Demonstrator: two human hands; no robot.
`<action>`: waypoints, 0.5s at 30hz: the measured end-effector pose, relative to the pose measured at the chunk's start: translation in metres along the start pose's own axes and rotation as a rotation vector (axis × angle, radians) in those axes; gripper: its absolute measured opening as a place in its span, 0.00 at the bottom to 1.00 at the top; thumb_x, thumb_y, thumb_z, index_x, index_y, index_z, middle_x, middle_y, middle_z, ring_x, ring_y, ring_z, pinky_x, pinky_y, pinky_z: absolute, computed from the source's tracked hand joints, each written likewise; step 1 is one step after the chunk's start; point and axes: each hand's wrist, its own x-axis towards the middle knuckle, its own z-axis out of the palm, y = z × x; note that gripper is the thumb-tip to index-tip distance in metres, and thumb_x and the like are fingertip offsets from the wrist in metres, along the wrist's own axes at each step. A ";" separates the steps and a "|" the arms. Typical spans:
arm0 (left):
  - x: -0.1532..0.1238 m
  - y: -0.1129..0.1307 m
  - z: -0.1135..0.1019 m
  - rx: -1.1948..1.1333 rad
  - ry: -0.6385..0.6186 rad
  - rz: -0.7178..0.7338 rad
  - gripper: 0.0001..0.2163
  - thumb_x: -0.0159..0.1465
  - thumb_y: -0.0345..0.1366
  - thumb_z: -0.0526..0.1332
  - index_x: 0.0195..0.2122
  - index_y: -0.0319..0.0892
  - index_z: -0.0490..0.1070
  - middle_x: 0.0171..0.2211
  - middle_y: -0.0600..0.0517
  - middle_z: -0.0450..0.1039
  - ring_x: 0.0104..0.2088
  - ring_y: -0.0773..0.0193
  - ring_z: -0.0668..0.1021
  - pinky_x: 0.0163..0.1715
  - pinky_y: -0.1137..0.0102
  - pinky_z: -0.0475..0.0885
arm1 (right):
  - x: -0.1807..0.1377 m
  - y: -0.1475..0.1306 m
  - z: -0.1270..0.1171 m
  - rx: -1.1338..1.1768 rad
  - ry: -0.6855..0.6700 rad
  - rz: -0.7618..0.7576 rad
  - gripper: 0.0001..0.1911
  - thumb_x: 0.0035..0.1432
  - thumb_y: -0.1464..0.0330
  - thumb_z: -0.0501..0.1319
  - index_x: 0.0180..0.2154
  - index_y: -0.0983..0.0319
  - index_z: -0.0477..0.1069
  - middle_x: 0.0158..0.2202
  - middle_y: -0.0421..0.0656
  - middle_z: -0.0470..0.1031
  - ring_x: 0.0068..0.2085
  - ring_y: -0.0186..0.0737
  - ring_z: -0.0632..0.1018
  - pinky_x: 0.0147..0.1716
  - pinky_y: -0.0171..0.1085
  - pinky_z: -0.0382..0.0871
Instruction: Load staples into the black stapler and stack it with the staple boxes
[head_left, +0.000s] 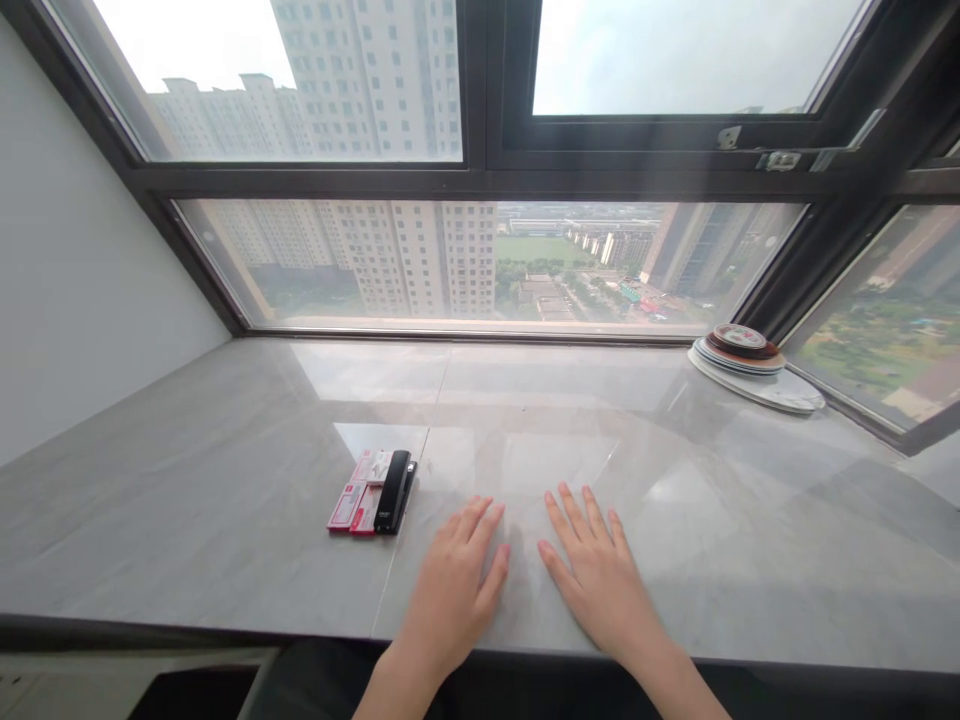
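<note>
My left hand (pixel 457 575) rests palm down on the grey stone counter (pixel 225 500), its fingers stretched out and holding nothing. Beside it, a hand's width to the right, my right hand (pixel 598 572) lies flat with fingers spread, also holding nothing. Left of my left hand is a black stapler (pixel 392 492), apart from my fingers. Against the stapler's left side lie several small pink, red and white boxes (pixel 347 506), their print too small to read.
At the counter's far right corner, by the window, stands a stack of plates (pixel 739 352) on a white marbled board (pixel 795 392). A dark window frame (pixel 337 182) runs along the back edge. A white wall (pixel 82 260) borders the left side.
</note>
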 end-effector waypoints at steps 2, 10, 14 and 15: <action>0.001 0.009 0.015 0.077 -0.056 0.024 0.25 0.75 0.44 0.52 0.72 0.51 0.55 0.73 0.49 0.55 0.72 0.51 0.59 0.68 0.51 0.62 | 0.000 -0.001 -0.001 -0.027 -0.004 0.002 0.33 0.73 0.52 0.45 0.75 0.49 0.46 0.77 0.38 0.41 0.76 0.55 0.43 0.71 0.63 0.41; -0.002 0.007 0.023 0.074 -0.093 0.013 0.27 0.75 0.47 0.52 0.73 0.50 0.54 0.75 0.48 0.49 0.74 0.51 0.53 0.70 0.48 0.56 | -0.003 0.001 -0.008 -0.034 -0.022 0.010 0.34 0.73 0.53 0.46 0.75 0.51 0.45 0.77 0.40 0.40 0.76 0.55 0.43 0.71 0.61 0.39; 0.005 0.014 0.008 -0.141 -0.035 -0.011 0.17 0.75 0.42 0.53 0.60 0.50 0.72 0.65 0.47 0.69 0.67 0.49 0.68 0.65 0.48 0.66 | -0.003 0.003 -0.008 -0.002 -0.026 0.005 0.34 0.73 0.52 0.46 0.75 0.50 0.46 0.77 0.40 0.40 0.76 0.55 0.43 0.71 0.61 0.39; 0.002 0.017 -0.001 -0.219 -0.013 -0.035 0.14 0.75 0.41 0.52 0.53 0.49 0.76 0.57 0.46 0.76 0.60 0.51 0.75 0.59 0.52 0.73 | -0.003 0.003 -0.008 0.004 -0.025 0.008 0.34 0.73 0.52 0.46 0.75 0.50 0.46 0.77 0.40 0.40 0.76 0.55 0.43 0.71 0.61 0.38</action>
